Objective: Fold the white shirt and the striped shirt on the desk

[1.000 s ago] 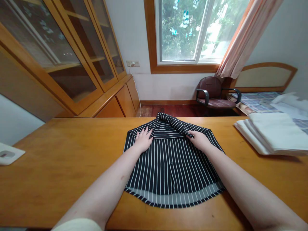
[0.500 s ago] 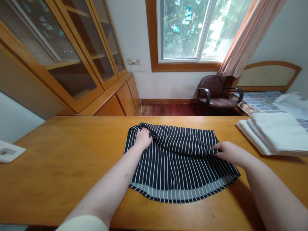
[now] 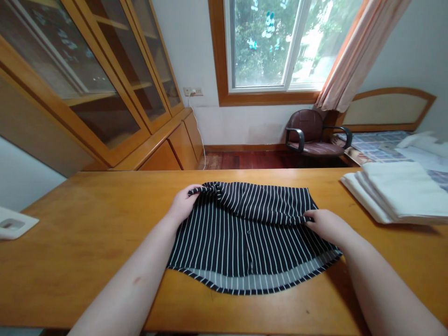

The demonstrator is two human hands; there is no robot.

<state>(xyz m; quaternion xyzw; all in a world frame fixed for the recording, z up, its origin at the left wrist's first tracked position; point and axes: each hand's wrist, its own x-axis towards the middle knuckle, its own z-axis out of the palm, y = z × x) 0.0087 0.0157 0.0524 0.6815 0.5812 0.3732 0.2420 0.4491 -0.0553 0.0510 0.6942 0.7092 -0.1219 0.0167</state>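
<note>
Hands [image 3: 182, 203] [image 3: 325, 225] pinch the striped shirt [image 3: 241, 247], the left now further out.

A shirt [image 3: 245, 242] lies on the desk [image 3: 87, 224], folded cloth [image 3: 395, 196] to its right, an office chair [image 3: 308, 135] beyond the far edge.

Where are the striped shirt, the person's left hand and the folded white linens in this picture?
Striped shirt [image 3: 241, 242]: head view, on the buttoned front.
Left hand [image 3: 182, 204]: head view, on the back of the hand.
Folded white linens [image 3: 395, 193]: head view, on the top of the stack.
</note>
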